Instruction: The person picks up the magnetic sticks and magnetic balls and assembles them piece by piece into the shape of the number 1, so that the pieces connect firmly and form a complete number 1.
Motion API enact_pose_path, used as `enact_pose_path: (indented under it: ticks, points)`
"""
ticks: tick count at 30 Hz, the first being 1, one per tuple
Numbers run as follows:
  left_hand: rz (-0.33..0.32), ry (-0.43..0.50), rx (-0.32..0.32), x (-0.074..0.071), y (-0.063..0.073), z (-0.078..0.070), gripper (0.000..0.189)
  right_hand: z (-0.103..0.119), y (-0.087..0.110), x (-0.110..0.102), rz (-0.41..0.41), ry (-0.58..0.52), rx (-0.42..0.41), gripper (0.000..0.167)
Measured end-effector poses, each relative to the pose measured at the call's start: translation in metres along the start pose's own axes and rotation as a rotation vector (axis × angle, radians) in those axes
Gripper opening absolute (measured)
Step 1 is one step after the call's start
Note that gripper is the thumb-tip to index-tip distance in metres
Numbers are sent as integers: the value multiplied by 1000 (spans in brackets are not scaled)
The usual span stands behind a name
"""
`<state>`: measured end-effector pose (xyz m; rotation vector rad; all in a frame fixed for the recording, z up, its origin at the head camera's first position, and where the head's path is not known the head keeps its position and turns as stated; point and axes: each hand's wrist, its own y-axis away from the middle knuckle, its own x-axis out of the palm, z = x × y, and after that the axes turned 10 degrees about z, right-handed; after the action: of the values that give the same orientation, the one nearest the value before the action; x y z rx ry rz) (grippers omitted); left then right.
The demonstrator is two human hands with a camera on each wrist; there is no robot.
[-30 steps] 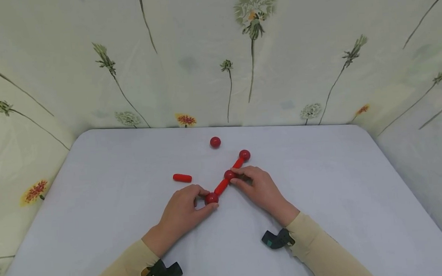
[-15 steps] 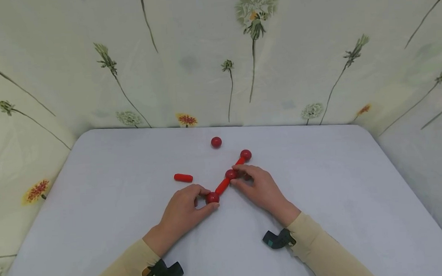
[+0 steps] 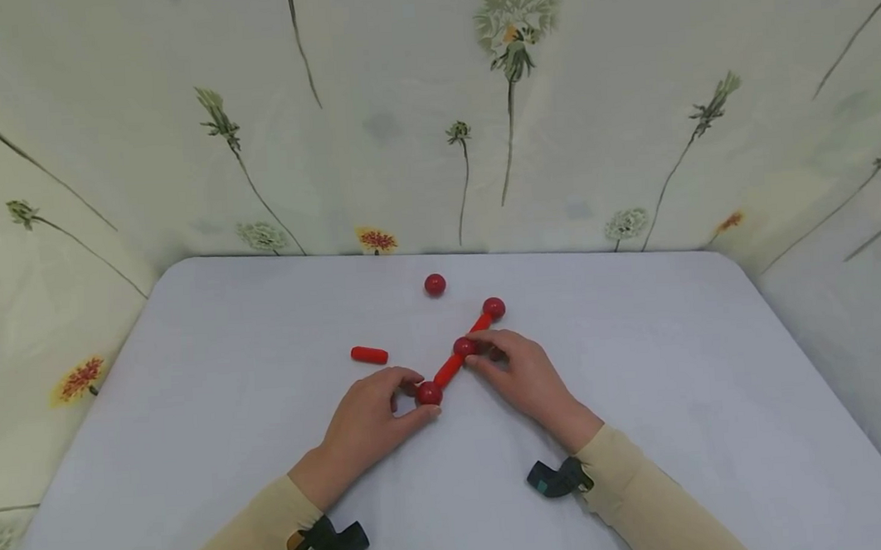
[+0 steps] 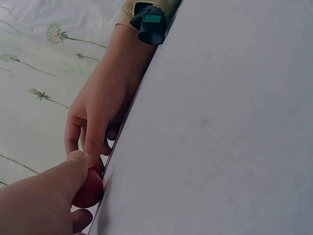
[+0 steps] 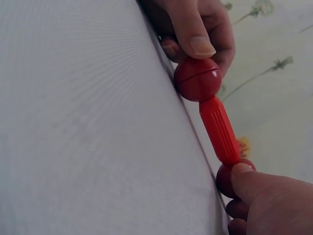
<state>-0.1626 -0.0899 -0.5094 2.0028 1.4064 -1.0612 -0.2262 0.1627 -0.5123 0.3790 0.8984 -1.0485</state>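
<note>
Three glossy red balls and two red ribbed rods form a straight chain running diagonally across the white table. My left hand pinches the near end ball between thumb and fingers. At the middle ball, my right hand has its thumb and index finger on either side. A rod joins these two balls, as the right wrist view shows up close. Beyond the right fingertips, the second rod reaches the far end ball. The left wrist view shows the near ball partly covered by the thumb.
A loose red rod lies left of the chain. Farther back sits a single red ball. The white table ends at a curtain printed with dandelions. Each sleeve carries a black wrist camera.
The whole scene has slid slightly rightward in the head view. Both hands stay at the same balls, and the chain keeps its shape.
</note>
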Motion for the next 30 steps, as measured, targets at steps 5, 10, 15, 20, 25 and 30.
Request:
enact_pose_path:
  ticks: [5, 10, 15, 20, 25, 30]
  points:
    - [-7, 41, -30, -2, -1, 2, 52, -1, -3, 0, -11, 5, -15, 36]
    - [-90, 126, -18, -8, -3, 13, 54, -3, -5, 1, -21, 3, -16, 36]
    - [-225, 112, 24, -21, -6, 36, 40, -3, -3, 1, -16, 2, -7, 35]
    - [-255, 71, -29, -35, -10, 55, 39, -3, -3, 0, -20, -3, 6, 35]
    - [-199, 54, -96, -38, -8, 62, 39, -4, -2, -1, -5, -9, 32, 35]
    - [-191, -34, -51, -35, -7, 61, 38, -3, -2, -2, -10, -4, 31, 35]
